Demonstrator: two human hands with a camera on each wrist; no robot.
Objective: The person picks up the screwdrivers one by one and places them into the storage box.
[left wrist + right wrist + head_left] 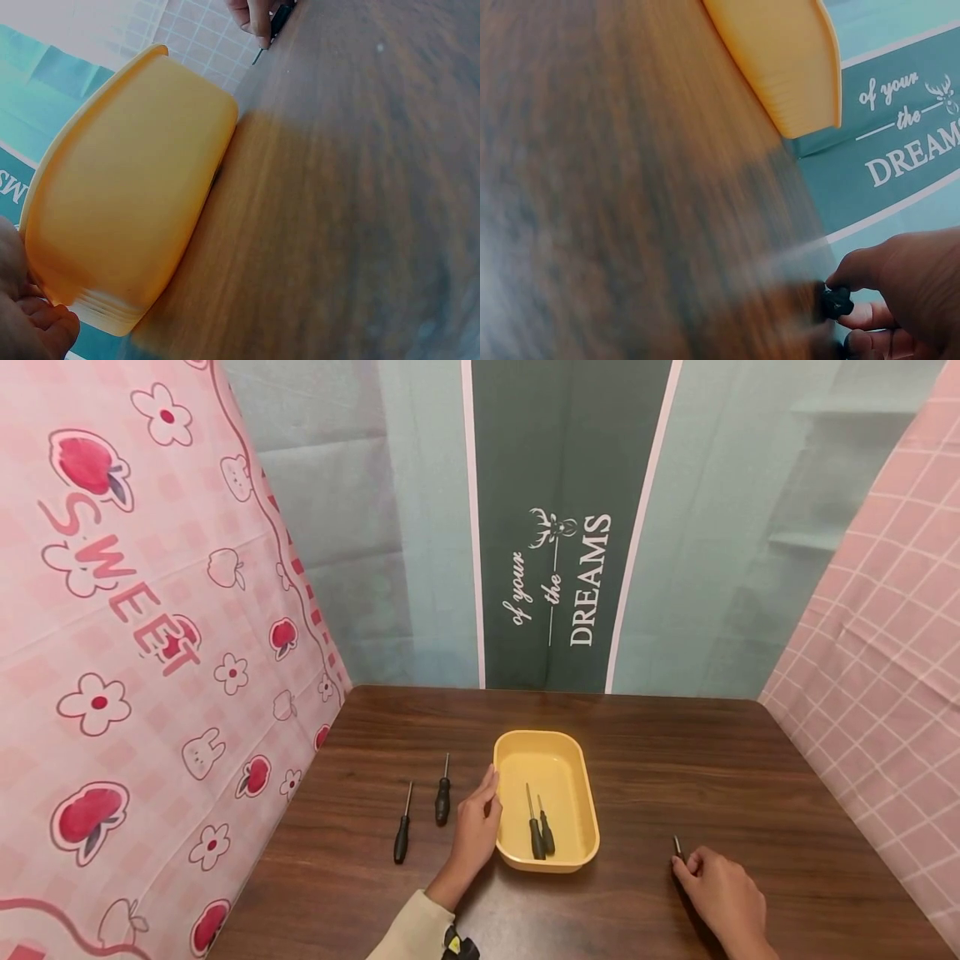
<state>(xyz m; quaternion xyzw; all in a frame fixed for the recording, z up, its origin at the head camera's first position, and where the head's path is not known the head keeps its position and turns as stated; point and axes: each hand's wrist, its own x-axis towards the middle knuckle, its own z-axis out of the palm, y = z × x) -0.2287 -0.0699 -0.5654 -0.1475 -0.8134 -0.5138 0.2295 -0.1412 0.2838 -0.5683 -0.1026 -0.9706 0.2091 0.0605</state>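
Note:
A yellow plastic tray [585, 793] stands on the table. My left hand [476, 818] grips its left rim; in the left wrist view, curled fingers [52, 326] lie against the tray's outer wall [135, 172]. Inside the tray are two black-handled screwdrivers, a longer screwdriver [536, 835] and a shorter screwdriver [547, 835]. Right of the tray, my right hand [723, 889] holds another screwdriver [677, 845] low over the table, its metal tip showing ahead of the fingers. The right wrist view shows its black handle [836, 301] pinched between thumb and fingers.
Left of the left hand, two more screwdrivers lie on the dark wooden table [637, 752]: one screwdriver [443, 797] nearer the tray and another screwdriver [402, 835] farther left. Printed curtains [360, 568] hang behind the table and along both sides.

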